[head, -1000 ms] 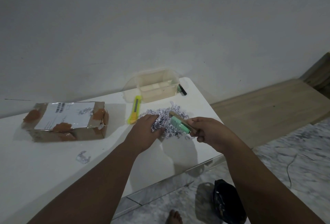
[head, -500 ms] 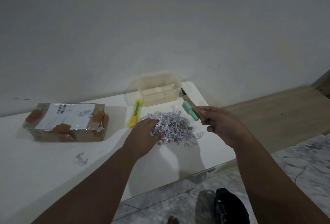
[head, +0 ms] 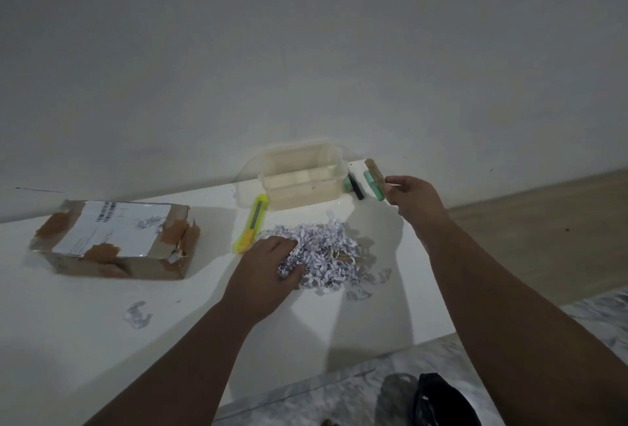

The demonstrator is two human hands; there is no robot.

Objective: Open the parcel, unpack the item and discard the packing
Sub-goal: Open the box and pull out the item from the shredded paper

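The white tabletop has a heap of shredded paper on it, close to the middle of the view. The left hand lies on the 8 o'clock side of the heap. Its fingers and thumb are curled into the paper and hold a bunch of it.

The right hand is up at 2 o'clock from the heap, over the far right corner of the tabletop. It pinches the green item, which has a flat brown piece along one side. The item is in the air and points up and away toward 11 o'clock. It does not touch the tabletop.

The parcel is a brown box with a white label and torn brown tape. It lies flat at 9 o'clock from the heap, well apart from it. Its right end is ripped, and a few paper bits lie on top.

A yellow cutter lies just beside the heap at 10 o'clock. A clear plastic tub stands at 12 o'clock, by the wall. A black pen lies just to the tub's 3 o'clock side, near the green item. A small paper scrap lies alone at 8 o'clock, near the left arm. A black bag sits on the floor at 5 o'clock.
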